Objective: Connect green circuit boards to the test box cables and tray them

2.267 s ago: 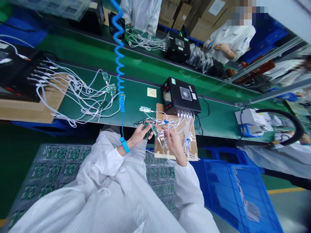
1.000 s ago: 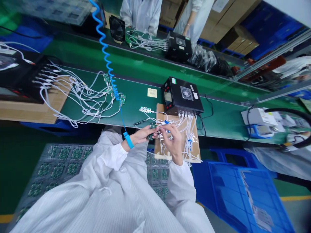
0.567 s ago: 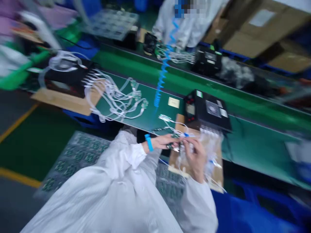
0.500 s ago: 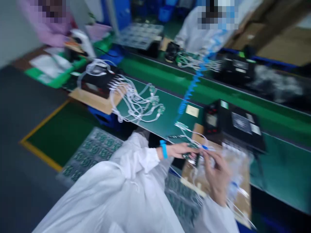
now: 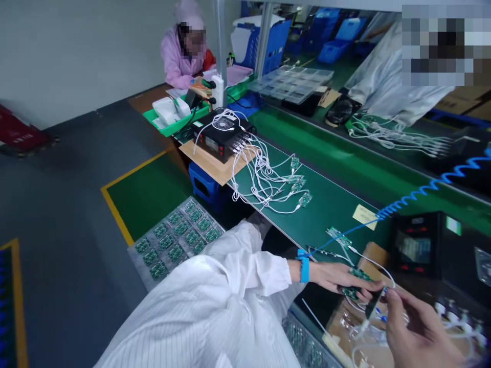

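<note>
My left hand, with a blue wrist strap, is closed around a green circuit board. At its fingertips a second, narrow circuit board stands tilted, nearly edge-on, with a white cable plug at its lower end. My right hand pinches the upper end of this narrow board, where a small blue spot shows; the exact contact is partly hidden by the fingers. Another circuit board, wired to a white cable, lies on the green bench just beyond my left hand.
A black power unit with white cables stands at right; another black unit at left feeds several cabled boards. A coiled blue cord crosses above the bench. A tray of boards is below left. Two people sit across and beyond.
The view has swung left, so bench and hands appear farther right and lower. Both hands stay together at the boards. The picture is sharper now.
</note>
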`<action>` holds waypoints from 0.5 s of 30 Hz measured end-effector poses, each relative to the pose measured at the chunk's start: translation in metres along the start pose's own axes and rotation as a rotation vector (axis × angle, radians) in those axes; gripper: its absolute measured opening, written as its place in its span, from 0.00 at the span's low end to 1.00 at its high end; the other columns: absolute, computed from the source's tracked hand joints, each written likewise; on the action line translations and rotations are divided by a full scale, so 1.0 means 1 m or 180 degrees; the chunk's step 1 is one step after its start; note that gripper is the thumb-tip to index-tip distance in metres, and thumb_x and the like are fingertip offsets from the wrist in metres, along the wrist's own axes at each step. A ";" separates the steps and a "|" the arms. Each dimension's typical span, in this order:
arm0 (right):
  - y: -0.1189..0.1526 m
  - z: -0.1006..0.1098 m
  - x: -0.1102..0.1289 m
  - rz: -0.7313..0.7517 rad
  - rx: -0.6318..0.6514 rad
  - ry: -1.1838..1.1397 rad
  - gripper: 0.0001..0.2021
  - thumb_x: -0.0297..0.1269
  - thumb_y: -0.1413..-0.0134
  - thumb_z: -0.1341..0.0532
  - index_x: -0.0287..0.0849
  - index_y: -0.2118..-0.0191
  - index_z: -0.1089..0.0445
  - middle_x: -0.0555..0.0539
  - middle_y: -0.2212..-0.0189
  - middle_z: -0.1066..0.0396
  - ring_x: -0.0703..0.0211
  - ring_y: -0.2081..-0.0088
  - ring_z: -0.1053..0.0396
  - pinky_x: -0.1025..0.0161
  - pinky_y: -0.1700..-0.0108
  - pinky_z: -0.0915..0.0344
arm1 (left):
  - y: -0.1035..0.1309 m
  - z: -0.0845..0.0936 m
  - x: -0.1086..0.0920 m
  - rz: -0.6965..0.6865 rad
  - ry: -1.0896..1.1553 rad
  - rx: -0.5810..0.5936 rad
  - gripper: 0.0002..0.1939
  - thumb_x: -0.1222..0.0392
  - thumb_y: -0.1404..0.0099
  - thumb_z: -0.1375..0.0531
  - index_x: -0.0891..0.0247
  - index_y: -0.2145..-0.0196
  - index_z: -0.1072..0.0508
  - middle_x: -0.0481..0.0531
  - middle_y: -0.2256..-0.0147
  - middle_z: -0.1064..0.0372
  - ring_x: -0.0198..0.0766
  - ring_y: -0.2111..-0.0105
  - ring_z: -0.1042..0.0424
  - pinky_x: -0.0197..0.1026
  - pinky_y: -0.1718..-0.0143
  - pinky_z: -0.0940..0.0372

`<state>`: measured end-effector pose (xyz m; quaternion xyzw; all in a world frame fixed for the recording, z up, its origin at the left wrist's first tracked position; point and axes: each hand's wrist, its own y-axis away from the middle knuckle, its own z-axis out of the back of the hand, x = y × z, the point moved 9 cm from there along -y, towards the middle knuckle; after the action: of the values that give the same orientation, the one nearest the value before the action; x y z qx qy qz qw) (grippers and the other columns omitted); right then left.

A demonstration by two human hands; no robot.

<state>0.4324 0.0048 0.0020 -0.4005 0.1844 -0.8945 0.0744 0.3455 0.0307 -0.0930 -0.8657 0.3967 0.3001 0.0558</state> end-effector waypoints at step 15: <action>-0.019 -0.039 -0.015 0.0125 0.0520 0.0060 0.24 0.57 0.37 0.41 0.39 0.58 0.22 0.38 0.62 0.20 0.49 0.63 0.23 0.52 0.56 0.27 | 0.017 0.062 -0.137 -0.0492 -0.2171 -0.1596 0.22 0.41 0.34 0.35 0.65 0.68 0.32 0.44 0.76 0.37 0.29 0.77 0.34 0.34 0.73 0.37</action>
<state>0.4138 0.0369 -0.0249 -0.3810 0.1193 -0.9086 0.1227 0.2347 0.1296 -0.0634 -0.7309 0.2042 0.6512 -0.0061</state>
